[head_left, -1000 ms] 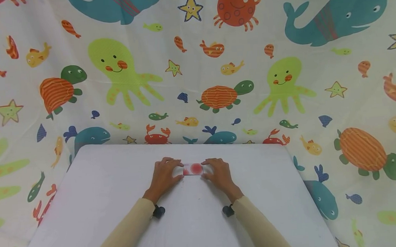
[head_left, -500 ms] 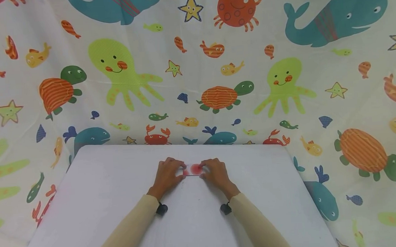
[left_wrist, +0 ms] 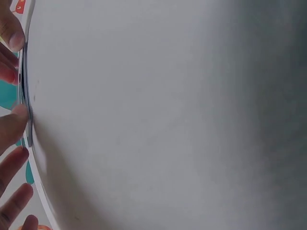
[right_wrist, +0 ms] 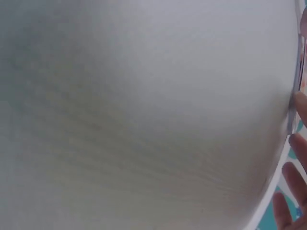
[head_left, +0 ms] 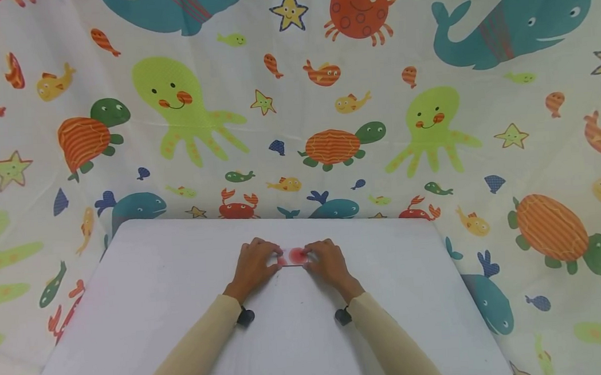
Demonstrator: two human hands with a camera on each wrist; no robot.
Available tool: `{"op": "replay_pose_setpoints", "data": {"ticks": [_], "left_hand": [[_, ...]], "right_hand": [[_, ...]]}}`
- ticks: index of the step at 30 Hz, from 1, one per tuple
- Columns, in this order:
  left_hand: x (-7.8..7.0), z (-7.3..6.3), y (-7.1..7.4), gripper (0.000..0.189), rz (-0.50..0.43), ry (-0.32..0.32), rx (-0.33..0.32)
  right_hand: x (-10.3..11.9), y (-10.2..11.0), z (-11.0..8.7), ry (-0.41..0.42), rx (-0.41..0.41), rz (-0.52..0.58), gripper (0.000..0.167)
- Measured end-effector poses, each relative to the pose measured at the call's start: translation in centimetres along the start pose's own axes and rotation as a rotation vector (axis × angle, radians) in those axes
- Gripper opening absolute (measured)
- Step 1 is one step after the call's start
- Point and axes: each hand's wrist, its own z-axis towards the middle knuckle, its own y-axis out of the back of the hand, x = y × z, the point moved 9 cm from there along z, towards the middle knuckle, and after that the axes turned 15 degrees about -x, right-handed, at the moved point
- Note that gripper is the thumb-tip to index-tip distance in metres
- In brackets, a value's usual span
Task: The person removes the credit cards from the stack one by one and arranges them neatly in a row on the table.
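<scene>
A small flat card-like rectangle (head_left: 297, 257), white with red round patches, lies between the two hands near the far side of the white table. My left hand (head_left: 255, 269) pinches its left end between thumb and index finger. The right hand (head_left: 328, 266) holds the other end the same way, covering its corners. Edge-on in the left wrist view, the rectangle (left_wrist: 27, 91) shows as a thin strip with a dark line along it; the left thumb (left_wrist: 13, 127) sits against it. The right wrist view catches only a sliver of the rectangle (right_wrist: 297, 72) beside the right thumb (right_wrist: 301, 103).
The white tabletop (head_left: 181, 263) spreads around the hands, its far edge just beyond them. Behind it hangs a curtain (head_left: 256, 133) printed with sea animals. A small black device (head_left: 246, 317) is strapped to the left wrist, and another black device (head_left: 343, 316) to the right.
Both hands have come inward since a second ago, their fingertips now overlapping the rectangle's ends. Over the last half second they have stayed nearly still.
</scene>
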Motion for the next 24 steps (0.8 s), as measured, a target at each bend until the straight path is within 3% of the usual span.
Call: {"op": "replay_pose_setpoints", "data": {"ticks": [10, 24], "left_hand": [[-0.5, 0.3, 0.5, 0.031, 0.03, -0.037, -0.021], [-0.9, 0.2, 2.1, 0.028, 0.019, -0.061, -0.044]], "right_hand": [[0.2, 0.6, 0.1, -0.021, -0.007, 0.02, 0.03], [1.3, 1.9, -0.1, 0.013, -0.035, 0.056, 0.03]]}}
